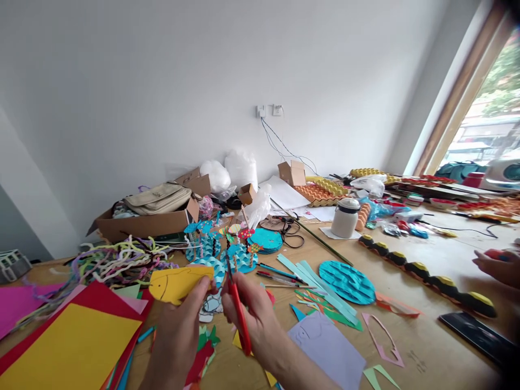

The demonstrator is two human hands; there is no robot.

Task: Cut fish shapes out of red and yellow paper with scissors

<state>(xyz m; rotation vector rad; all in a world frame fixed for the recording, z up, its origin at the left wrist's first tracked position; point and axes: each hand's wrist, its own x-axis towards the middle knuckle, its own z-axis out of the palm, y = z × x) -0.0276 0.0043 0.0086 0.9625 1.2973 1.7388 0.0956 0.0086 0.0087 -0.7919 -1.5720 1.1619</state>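
Observation:
My left hand pinches a piece of yellow paper with a fish outline drawn on it; its left end is cut round. Close to its right, my right hand grips red-handled scissors, blades pointing up and away, apart from the paper. Below the hands lie red and green paper scraps. A lilac sheet with a pencilled fish rests to the right. Beyond the hands stand blue paper bases carrying small colourful fish on sticks.
Coloured sheets and pipe cleaners lie left. A cardboard box with a bag stands behind. Right are a white jar, a black-and-yellow egg-carton strip, a black phone-like object and another person's hand.

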